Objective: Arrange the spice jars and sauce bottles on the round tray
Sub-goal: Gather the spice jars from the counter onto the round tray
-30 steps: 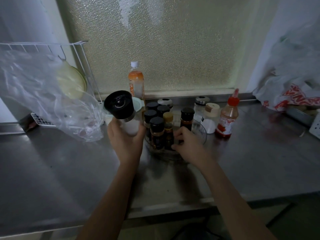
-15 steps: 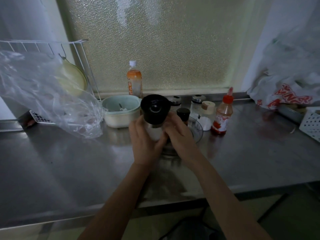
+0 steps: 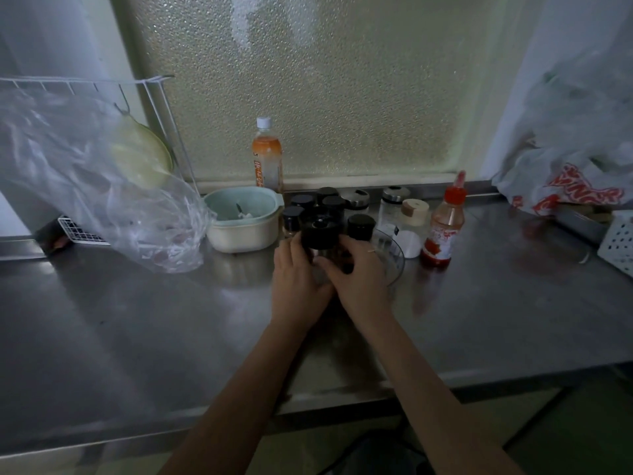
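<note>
A clear round tray [image 3: 394, 255] sits on the steel counter with several black-lidded spice jars [image 3: 334, 204] standing in it. My left hand [image 3: 296, 279] and my right hand [image 3: 359, 272] both wrap around a black-capped grinder jar [image 3: 320, 231], holding it upright at the tray's front. Its lower body is hidden by my fingers. To the right of the tray stand a tan-lidded white jar [image 3: 412, 224], a silver-capped shaker [image 3: 394, 200] and a red-capped sauce bottle [image 3: 443, 224].
A pale green bowl [image 3: 245, 219] stands left of the tray, with an orange drink bottle [image 3: 267, 157] behind it. A clear plastic bag [image 3: 99, 190] hangs from a wire rack at left. Plastic bags [image 3: 568, 186] and a white basket [image 3: 618, 240] lie at right.
My left hand carried the grinder jar from the left over the tray and lowered it among the jars. My right hand left the tray's jars and closed around the grinder too.
</note>
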